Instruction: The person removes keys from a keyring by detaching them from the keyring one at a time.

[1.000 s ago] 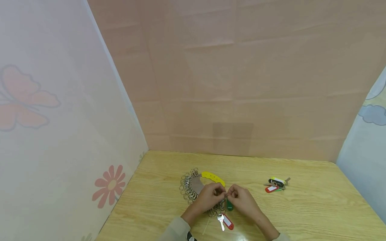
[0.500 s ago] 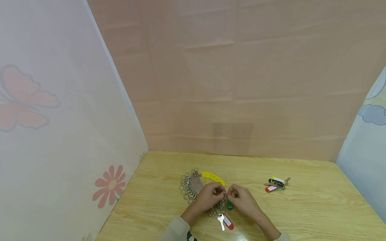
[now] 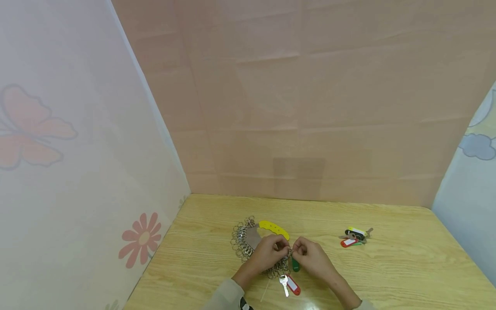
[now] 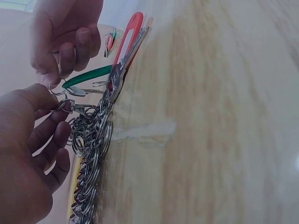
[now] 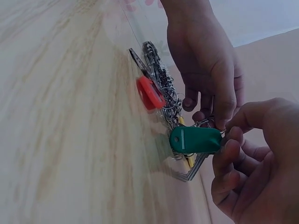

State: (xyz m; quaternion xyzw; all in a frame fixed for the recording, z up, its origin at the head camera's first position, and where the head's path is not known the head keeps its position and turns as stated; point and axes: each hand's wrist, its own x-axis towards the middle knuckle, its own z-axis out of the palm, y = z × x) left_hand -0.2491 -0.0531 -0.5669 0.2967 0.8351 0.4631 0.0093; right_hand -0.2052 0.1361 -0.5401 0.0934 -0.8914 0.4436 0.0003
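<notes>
A fan-shaped key holder has a grey plate [image 3: 253, 237], a yellow grip [image 3: 274, 229] and many metal clasps with rings [image 3: 241, 244] along its curved edge. My left hand [image 3: 267, 254] pinches one of these rings [image 4: 65, 103] between thumb and finger. Close against it, my right hand [image 3: 315, 260] pinches the same small ring area, where a green key tag [image 5: 198, 140] and a silver key [image 4: 77, 91] hang. Fingertips hide how the ring and the tag's loop join. Below the hands, a red key tag [image 3: 293, 285] and another key [image 3: 284, 284] hang from the holder's edge.
Towards the right of the wooden table [image 3: 410, 258] lies a small pile of keys with red, black, yellow and green tags [image 3: 355, 236]. A pale thin strip [image 3: 265, 291] lies near the left forearm. Cloth-covered walls [image 3: 248, 107] stand behind and at both sides.
Both hands stay together at the ring, with only tiny finger shifts. The green tag under the right hand moves very slightly. Nothing else on the table has moved.
</notes>
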